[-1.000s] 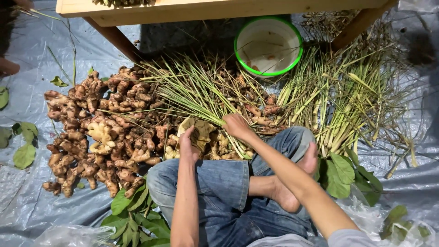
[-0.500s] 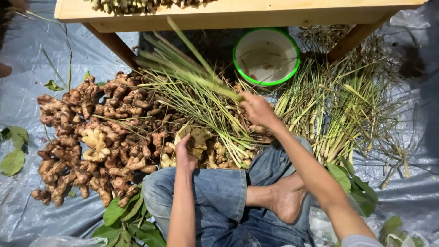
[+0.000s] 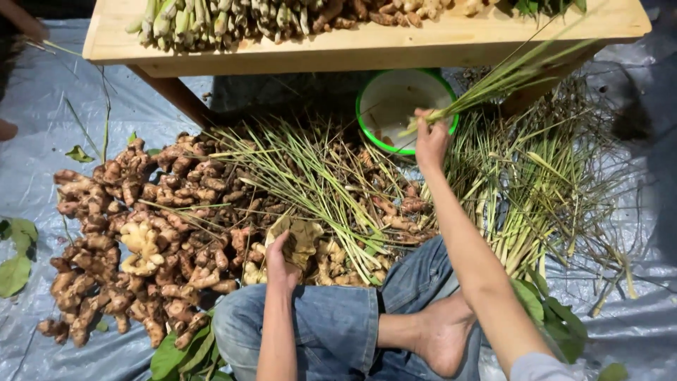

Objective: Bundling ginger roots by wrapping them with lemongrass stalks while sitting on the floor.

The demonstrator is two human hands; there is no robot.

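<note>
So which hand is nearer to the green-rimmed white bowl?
The right hand. It is raised at the green-rimmed white bowl, overlapping its lower right rim and holding a lemongrass stalk. The left hand is far below it, on the ginger pile.

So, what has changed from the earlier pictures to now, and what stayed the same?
The right hand took hold of a bunch of lemongrass stalks from the pile by the knee and lifted it up and away, to above the green bowl. The left hand stayed on the brown piece by the ginger pile. The wooden table and the tarp look as before.
</note>
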